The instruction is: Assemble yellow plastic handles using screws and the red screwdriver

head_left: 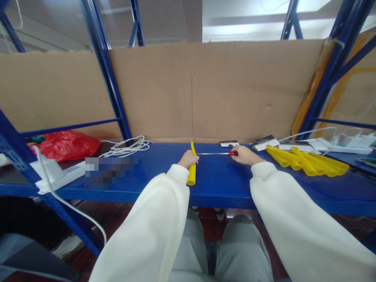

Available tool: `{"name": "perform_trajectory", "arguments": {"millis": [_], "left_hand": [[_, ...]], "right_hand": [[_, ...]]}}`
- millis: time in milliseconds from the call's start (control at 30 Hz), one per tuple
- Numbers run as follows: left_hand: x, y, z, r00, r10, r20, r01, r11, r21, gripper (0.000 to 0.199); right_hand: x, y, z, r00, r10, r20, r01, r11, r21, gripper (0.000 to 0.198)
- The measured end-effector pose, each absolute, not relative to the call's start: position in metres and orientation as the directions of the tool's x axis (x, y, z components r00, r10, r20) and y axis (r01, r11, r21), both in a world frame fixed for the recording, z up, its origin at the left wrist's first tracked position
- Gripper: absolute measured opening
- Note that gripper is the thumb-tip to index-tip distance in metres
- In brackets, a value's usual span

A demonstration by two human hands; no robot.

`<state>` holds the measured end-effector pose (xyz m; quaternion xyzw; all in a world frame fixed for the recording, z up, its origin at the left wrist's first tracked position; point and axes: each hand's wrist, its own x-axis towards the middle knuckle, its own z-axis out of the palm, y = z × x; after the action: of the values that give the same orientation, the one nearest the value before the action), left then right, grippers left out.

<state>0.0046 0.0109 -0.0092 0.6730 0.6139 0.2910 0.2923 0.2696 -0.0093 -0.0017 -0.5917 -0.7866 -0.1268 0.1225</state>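
Two bare hands are holding separate things over a glossy blue shelf surface. The left hand is gripping a yellow, tapering, plastic-looking tube, whose long axis is running fore and aft, narrow end pointing forward. The right hand is gripping a red-handled, metal-shafted, screwdriver-like tool, which is lying crosswise to the tube and pointing left at it; whether its tip is touching, I cannot tell. More yellow cones are lying right of the right hand.
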Motion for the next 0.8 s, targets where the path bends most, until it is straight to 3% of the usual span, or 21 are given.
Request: {"name": "perform_trajectory", "arguments": {"millis": [100,300,467,667,800], "left_hand": [[0.0054,0.0102,-0.0086,0.067,0.997,0.029,0.655,-0.066,0.753,0.016],[0.0060,0.0085,-0.0081,0.075,0.997,0.015,0.634,-0.059,0.771,0.017],[0.0055,0.0100,-0.0087,0.087,0.995,0.040,0.682,-0.089,0.726,0.016],[0.0068,0.0115,-0.0089,0.091,0.995,0.034,0.695,-0.088,0.714,0.016],[0.0069,0.0119,-0.0090,0.101,0.994,0.028,0.700,-0.091,0.708,0.016]], "right_hand": [[0.2701,-0.0106,-0.0011,-0.291,0.887,0.358,0.956,0.288,0.064,0.013],[0.2652,-0.0157,-0.0001,-0.171,0.927,0.334,0.985,0.168,0.038,0.016],[0.2660,-0.0123,-0.0013,-0.187,0.953,0.239,0.980,0.197,-0.016,0.020],[0.2730,-0.0085,-0.0023,-0.280,0.908,0.312,0.955,0.297,-0.007,0.013],[0.2727,-0.0106,-0.0015,-0.213,0.933,0.291,0.973,0.230,-0.025,0.011]]}}
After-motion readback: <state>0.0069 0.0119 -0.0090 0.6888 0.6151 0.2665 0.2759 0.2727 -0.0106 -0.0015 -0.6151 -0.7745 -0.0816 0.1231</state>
